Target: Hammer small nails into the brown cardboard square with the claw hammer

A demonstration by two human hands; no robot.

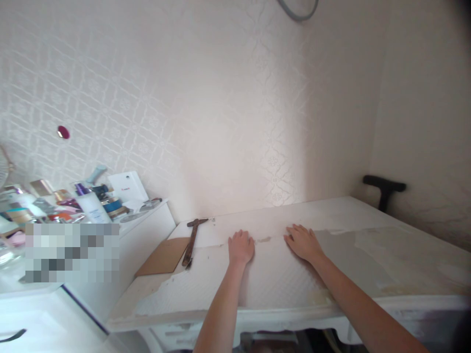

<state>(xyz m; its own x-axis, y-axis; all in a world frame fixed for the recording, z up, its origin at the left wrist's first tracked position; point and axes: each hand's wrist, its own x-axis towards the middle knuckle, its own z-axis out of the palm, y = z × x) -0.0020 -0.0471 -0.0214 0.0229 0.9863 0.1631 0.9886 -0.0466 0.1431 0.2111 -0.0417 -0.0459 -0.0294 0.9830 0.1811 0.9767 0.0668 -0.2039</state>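
My left hand (pixel 241 246) rests on a white table top (pixel 368 211) with its fingers curled down at the torn edge of a white textured covering sheet (pixel 265 284). My right hand (pixel 302 241) lies flat beside it, fingers stretched out on the same torn edge. Where the sheet is peeled away, bare board shows beyond both hands. A rusty hammer (pixel 192 240) lies to the left of my left hand, partly on a brown cardboard piece (pixel 164 256).
A white dresser (pixel 143 230) at the left carries several cosmetic bottles and tubes (pixel 91 201). A patterned wall (pixel 221 122) stands behind the table. A black handle-like object (pixel 384 189) sticks up at the far right corner.
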